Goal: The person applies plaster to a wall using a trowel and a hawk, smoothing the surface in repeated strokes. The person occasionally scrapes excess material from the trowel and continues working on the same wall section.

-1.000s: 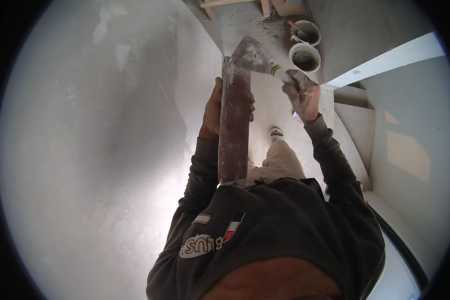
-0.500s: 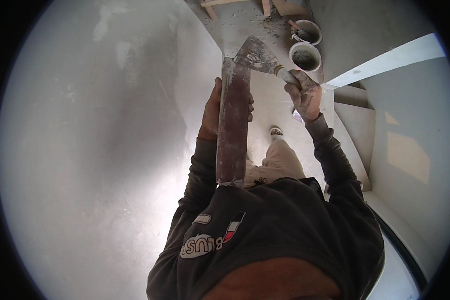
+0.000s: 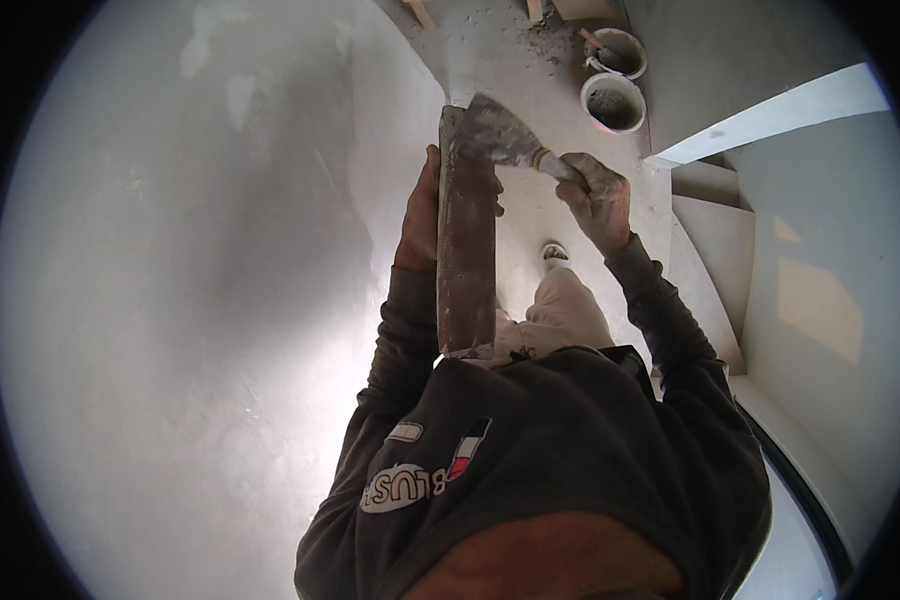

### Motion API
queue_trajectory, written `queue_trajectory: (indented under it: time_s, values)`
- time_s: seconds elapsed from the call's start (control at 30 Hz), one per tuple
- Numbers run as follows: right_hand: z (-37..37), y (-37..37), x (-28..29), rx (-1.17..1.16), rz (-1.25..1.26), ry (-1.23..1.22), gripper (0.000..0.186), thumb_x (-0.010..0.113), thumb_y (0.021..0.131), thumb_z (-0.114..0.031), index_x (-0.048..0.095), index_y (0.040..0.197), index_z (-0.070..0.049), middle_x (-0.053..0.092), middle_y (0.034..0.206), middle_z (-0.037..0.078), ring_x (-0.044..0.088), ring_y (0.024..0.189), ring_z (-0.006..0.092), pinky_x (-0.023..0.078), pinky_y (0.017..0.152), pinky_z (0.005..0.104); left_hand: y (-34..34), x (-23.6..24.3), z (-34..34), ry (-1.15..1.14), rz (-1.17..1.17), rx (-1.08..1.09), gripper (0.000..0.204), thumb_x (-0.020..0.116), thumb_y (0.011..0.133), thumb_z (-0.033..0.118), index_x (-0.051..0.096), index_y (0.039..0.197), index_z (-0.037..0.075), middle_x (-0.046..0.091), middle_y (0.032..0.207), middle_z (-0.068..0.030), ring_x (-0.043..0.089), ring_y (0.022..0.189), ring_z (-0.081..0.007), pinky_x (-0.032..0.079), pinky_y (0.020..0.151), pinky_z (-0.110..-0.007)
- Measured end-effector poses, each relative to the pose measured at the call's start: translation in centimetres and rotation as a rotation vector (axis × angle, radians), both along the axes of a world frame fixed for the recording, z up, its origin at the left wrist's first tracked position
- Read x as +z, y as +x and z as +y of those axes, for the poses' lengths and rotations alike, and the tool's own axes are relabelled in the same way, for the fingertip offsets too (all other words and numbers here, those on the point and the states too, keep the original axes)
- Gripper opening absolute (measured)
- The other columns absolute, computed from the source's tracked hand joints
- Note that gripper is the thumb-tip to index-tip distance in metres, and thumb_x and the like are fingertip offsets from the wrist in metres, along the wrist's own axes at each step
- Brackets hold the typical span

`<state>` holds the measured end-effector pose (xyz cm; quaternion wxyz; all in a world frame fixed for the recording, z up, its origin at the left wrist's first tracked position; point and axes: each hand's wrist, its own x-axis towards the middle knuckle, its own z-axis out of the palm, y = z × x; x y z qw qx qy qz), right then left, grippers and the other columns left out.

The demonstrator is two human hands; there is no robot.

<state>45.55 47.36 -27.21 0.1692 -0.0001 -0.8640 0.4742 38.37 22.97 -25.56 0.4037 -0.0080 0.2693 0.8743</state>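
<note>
My left hand (image 3: 420,222) is closed round a long plastering trowel (image 3: 466,260) from behind, its fingertips showing at the right edge. The trowel is a narrow reddish-brown rectangle, held lengthwise in front of my chest, with pale plaster smears on its face and far end. In my right hand (image 3: 602,203) is a putty knife (image 3: 497,131), gripped by its whitish handle. Its grey, plaster-smeared, flared blade overlaps the far end of the trowel and seems to touch it. The trowel's handle is hidden.
A large grey plastered wall (image 3: 190,300) fills the left side. At the far right stand two buckets; the nearer bucket (image 3: 613,104) holds grey plaster, the farther bucket (image 3: 615,53) a tool. Pale boards (image 3: 715,240) lie along the right. Wooden legs and debris show at the top.
My right hand has drawn the putty knife left and toward me, so its blade now lies farther over the trowel's face. The trowel has shifted slightly.
</note>
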Motion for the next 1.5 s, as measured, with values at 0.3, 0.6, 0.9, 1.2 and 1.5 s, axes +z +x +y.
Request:
queue_trajectory:
  time_s: [0.3, 0.6, 0.9, 1.2, 1.5]
  values:
    - [-0.7, 2.1, -0.7, 0.060, -0.227, -0.155, 0.034, 0.073, 0.076, -0.010, 0.070, 0.109, -0.004, 0.072, 0.093, 0.013, 0.071, 0.074, 0.0267, 0.055, 0.067, 0.0364, -0.4, -0.3, -0.9, 0.083, -0.071, 0.101, 0.062, 0.035, 0.108, 0.058, 0.060, 0.132, 0.007, 0.070, 0.116, -0.0147, 0.071, 0.097, -0.0263, 0.061, 0.083, -0.041]
    - [-2.2, 5.7, -3.0, 0.117, -0.271, -0.312, 0.028, 0.071, 0.076, -0.008, 0.071, 0.104, -0.005, 0.070, 0.084, 0.011, 0.068, 0.067, 0.0229, 0.053, 0.063, 0.0356, -0.4, -1.1, -0.8, 0.028, -0.107, 0.274, 0.068, 0.034, 0.109, 0.055, 0.051, 0.139, -0.004, 0.067, 0.102, -0.0169, 0.068, 0.084, -0.0237, 0.060, 0.076, -0.036]
    - [-2.2, 6.2, -1.3, 0.166, -0.255, -0.271, 0.024, 0.069, 0.080, -0.006, 0.071, 0.104, -0.003, 0.070, 0.082, 0.008, 0.066, 0.067, 0.0170, 0.052, 0.061, 0.0312, -0.5, -1.1, -2.1, 0.057, 0.051, 0.276, 0.074, 0.028, 0.109, 0.057, 0.051, 0.138, -0.006, 0.067, 0.098, -0.0162, 0.065, 0.083, -0.0224, 0.057, 0.078, -0.035]
    - [0.6, 2.8, -4.7, -0.047, -0.362, -0.931, 0.019, 0.055, 0.092, -0.007, 0.061, 0.110, -0.002, 0.053, 0.074, -0.003, 0.041, 0.054, 0.0006, 0.033, 0.044, 0.0195, -0.2, -0.8, -1.7, -0.033, 0.205, 0.230, 0.080, 0.025, 0.106, 0.065, 0.050, 0.138, -0.004, 0.066, 0.097, -0.0141, 0.066, 0.085, -0.0221, 0.058, 0.080, -0.036]
    - [-3.4, -2.3, 0.4, 0.028, -0.167, -0.927, 0.028, 0.050, 0.093, -0.004, 0.062, 0.118, 0.002, 0.057, 0.081, 0.001, 0.045, 0.058, 0.0041, 0.040, 0.048, 0.0216, 0.8, 0.4, -1.2, -0.143, 0.207, 0.045, 0.080, 0.043, 0.101, 0.069, 0.052, 0.138, -0.001, 0.068, 0.113, -0.0191, 0.068, 0.101, -0.0304, 0.057, 0.091, -0.045]
